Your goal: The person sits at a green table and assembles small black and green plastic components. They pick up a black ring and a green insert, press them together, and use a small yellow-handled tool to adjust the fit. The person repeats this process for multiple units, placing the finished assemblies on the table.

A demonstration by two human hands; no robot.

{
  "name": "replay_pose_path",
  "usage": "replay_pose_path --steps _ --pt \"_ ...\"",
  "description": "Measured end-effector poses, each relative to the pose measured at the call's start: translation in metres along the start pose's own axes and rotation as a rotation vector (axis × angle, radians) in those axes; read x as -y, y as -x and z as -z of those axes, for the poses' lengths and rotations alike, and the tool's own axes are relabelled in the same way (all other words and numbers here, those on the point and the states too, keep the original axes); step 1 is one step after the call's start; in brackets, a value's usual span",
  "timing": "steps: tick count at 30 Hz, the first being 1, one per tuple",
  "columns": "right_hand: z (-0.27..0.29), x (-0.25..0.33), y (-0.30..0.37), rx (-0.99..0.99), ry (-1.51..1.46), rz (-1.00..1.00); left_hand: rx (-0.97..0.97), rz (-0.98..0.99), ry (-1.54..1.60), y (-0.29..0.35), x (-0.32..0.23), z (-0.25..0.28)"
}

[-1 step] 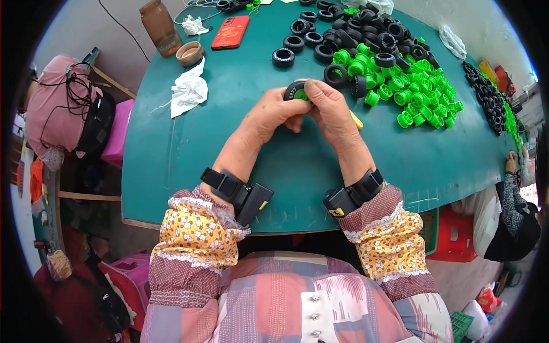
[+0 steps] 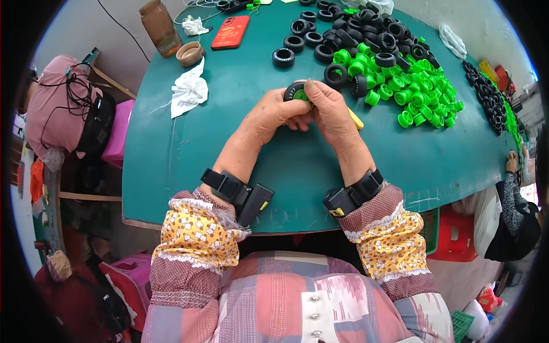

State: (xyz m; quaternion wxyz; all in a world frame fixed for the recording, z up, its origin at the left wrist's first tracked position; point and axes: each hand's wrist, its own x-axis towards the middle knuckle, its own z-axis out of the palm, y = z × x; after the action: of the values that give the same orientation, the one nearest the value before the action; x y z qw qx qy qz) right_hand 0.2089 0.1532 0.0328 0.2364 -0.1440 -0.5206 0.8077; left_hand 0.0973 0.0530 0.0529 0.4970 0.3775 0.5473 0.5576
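Observation:
A small black toy tyre [image 2: 293,90] with a bright green wheel rim [image 2: 301,95] set in its middle is held between both hands, above the table. My left hand [image 2: 278,108] is closed round its left and near side. The thumb and fingers of my right hand [image 2: 330,108] press on its right side and hide part of it. A yellow handle-like piece [image 2: 355,119] sticks out past the right hand; whether the hand grips it or it lies on the table, I cannot tell. Just beyond lie loose black tyres [image 2: 335,75] and a heap of green rims [image 2: 426,94].
On the green table [image 2: 189,166] stand a brown bottle [image 2: 160,28] and its round cap [image 2: 190,54], near a red phone [image 2: 230,32] and crumpled tissue [image 2: 189,91]. More tyres [image 2: 486,94] line the right edge, where another person's hand [image 2: 511,162] rests.
The tyre has turned slightly in my fingers, so more of its printed sidewall shows. My left fingers have shifted a little below it; both arms stay nearly in place.

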Motion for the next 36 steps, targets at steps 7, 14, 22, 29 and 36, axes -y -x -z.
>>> replay_pose_path --steps 7,14,22,29,36 --pt "-0.005 -0.003 0.002 -0.081 -0.03 0.005 -0.012 -0.02 -0.048 -0.002 0.004 -0.002" --pt "0.002 -0.002 0.003 -0.064 -0.121 -0.007 -0.026 -0.057 -0.212 -0.003 0.001 -0.009" --pt "0.001 -0.001 0.004 -0.064 -0.177 -0.029 0.012 -0.112 -0.301 -0.001 0.001 -0.007" --pt "0.002 -0.009 -0.002 -0.097 -0.259 0.001 0.002 -0.064 0.027 -0.008 0.011 0.0" --pt "-0.006 -0.004 0.005 -0.097 -0.027 -0.011 -0.137 -0.17 0.049 -0.006 0.007 0.003"
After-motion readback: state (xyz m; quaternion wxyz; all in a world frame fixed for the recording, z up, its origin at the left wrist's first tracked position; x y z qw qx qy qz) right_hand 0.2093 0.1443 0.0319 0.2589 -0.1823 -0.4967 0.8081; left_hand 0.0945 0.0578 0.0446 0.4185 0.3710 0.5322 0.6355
